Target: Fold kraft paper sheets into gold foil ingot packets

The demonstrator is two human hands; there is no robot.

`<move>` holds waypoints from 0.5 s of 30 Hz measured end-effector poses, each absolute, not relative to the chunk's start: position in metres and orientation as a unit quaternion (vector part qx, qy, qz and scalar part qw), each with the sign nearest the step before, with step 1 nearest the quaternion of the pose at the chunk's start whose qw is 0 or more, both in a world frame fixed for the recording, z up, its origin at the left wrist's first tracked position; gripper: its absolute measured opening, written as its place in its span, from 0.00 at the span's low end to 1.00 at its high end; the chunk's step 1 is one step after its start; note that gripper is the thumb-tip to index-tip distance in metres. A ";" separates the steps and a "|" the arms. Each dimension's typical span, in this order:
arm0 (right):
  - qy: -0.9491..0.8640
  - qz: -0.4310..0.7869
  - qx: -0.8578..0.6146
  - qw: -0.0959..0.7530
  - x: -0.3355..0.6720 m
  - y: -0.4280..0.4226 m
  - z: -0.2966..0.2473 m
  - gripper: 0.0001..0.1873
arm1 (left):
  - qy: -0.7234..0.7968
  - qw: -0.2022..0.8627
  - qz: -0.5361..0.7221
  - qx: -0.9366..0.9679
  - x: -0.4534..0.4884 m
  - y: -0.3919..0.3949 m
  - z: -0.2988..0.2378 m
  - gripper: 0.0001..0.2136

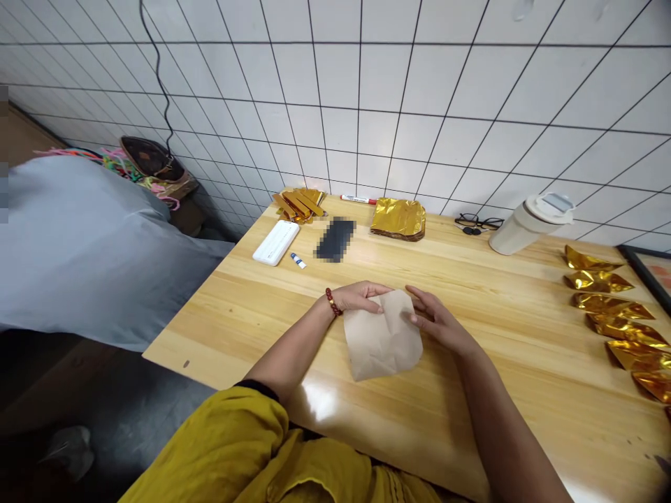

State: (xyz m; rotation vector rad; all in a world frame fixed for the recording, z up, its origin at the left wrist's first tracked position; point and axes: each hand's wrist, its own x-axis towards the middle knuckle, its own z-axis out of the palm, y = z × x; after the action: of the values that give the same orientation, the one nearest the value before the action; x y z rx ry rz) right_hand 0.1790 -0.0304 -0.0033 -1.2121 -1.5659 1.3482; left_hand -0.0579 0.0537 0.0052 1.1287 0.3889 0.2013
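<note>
A creased square of brown paper (381,339) lies on the wooden table (498,363) in front of me. My left hand (359,297), with a red bead bracelet at the wrist, pinches the sheet's upper left edge. My right hand (437,321) rests on its right edge with the fingers curled onto the paper. Both hands meet at the sheet's top corner.
At the back stand a stack of gold foil sheets (398,219), folded gold strips (300,205), a red marker (358,200), a white power bank (276,242), a small tube (298,260), a phone (335,239), glasses (478,223) and a white cup (529,223). Several folded gold pieces (616,307) line the right side.
</note>
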 end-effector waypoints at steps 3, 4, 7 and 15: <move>-0.627 0.513 -0.462 0.361 0.172 -0.046 0.017 0.38 | 0.144 0.750 0.118 0.635 -0.055 0.040 0.030 0.36; -0.636 0.466 -0.480 0.385 0.169 -0.054 0.026 0.35 | 0.148 0.694 0.160 0.686 -0.055 0.033 0.041 0.34; -0.669 0.197 -0.538 0.474 0.164 -0.091 0.055 0.30 | 0.216 0.407 0.323 0.827 -0.063 0.003 0.079 0.25; -0.828 -0.044 -0.447 0.336 0.154 -0.194 0.031 0.36 | 0.136 0.059 0.378 0.914 -0.101 -0.077 0.063 0.14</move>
State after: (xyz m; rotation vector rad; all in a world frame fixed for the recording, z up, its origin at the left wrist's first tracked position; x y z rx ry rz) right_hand 0.1537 -0.1941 0.0307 -1.1669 -2.1588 -0.1145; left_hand -0.1012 -0.0770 0.0631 2.7673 0.4115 1.1462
